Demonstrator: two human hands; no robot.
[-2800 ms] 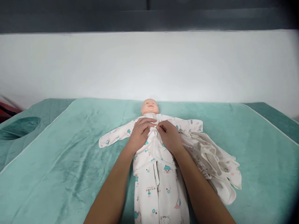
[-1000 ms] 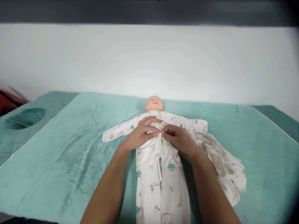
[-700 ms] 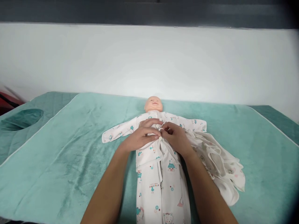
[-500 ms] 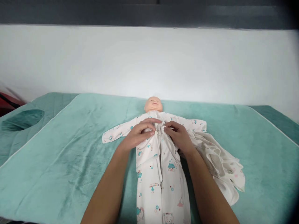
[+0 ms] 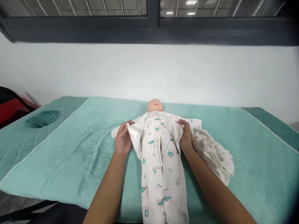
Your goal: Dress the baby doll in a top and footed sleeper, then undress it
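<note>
L hand (image 5: 123, 139) & R hand (image 5: 186, 135) pinch opp. edges of jacket (image 5: 137, 132), doll (image 5: 154, 105) btwn.

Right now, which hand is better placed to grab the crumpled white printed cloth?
Right, probably: the right hand is beside that cloth; the left hand is across the bald doll. Each holds a white jacket flap.

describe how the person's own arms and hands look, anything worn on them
The left hand and right hand are ungloved. No watch or bracelet shows at either wrist. The left forearm and right forearm show no sleeves, cables or markings.
</note>
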